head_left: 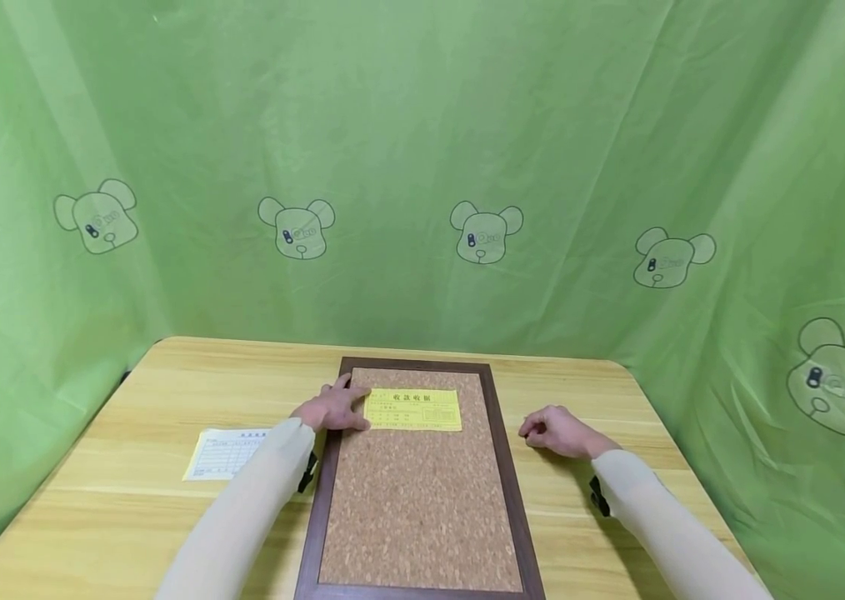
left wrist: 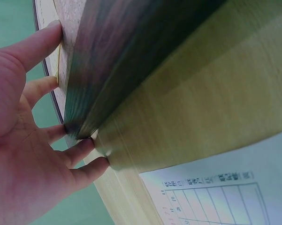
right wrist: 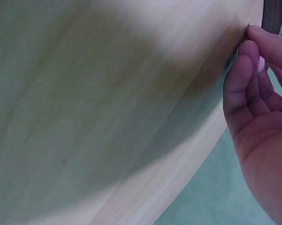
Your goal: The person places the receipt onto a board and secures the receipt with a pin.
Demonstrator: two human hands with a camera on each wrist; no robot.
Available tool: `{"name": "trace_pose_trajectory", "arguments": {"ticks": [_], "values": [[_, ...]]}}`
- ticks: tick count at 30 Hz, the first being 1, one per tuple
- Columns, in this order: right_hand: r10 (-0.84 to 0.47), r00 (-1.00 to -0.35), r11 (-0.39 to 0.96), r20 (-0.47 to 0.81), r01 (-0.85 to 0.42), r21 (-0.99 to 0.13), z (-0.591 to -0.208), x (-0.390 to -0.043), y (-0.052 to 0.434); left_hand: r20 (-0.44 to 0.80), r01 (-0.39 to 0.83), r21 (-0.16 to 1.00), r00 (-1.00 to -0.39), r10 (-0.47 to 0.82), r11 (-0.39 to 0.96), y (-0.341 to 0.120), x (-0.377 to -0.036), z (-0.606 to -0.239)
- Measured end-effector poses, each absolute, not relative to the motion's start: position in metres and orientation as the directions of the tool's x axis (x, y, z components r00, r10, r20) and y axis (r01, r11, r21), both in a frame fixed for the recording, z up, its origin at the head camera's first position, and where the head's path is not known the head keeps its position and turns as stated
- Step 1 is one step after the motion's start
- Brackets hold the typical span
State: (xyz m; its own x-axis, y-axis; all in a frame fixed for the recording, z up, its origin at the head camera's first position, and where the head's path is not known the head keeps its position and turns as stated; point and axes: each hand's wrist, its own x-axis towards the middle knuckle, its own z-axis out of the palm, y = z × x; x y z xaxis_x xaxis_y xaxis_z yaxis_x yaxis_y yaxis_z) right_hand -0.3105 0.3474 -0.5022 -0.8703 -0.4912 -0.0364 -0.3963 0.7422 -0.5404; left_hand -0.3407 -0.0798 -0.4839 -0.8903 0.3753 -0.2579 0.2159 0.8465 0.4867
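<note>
Head view: the left hand (head_left: 331, 409) spreads its fingers, touching the left edge of the yellow slip (head_left: 417, 411) on the corkboard (head_left: 422, 508); the right hand (head_left: 559, 431) curls nearby (whether pinching anything, unclear). A sleeve (head_left: 250, 508) partly hides a white form (head_left: 222, 454).

Dark-printed yellow receipt (head_left: 412, 410), speckled tan corkboard (head_left: 418, 508), dark-brown frame (head_left: 417, 365), left white gridded form (head_left: 222, 454), yellowish wood-grain table (head_left: 107, 467), green cartoon-printed curtain (head_left: 392, 117)
</note>
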Motion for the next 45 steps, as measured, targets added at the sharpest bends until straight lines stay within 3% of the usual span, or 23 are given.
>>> {"name": "trace_pose_trajectory", "arguments": {"ticks": [19,45], "values": [[-0.42,-0.907,0.647,-0.035,-0.272,-0.712,-0.493,-0.311,0.332,-0.259,0.214,0.481,-0.892,0.371,0.85,-0.08,-0.343,-0.484],[-0.419,-0.907,0.602,0.045,-0.315,-0.733,-0.477,-0.315,0.295,-0.27,0.208,0.468,-0.892,0.363,0.859,-0.08,-0.339,-0.481]]}}
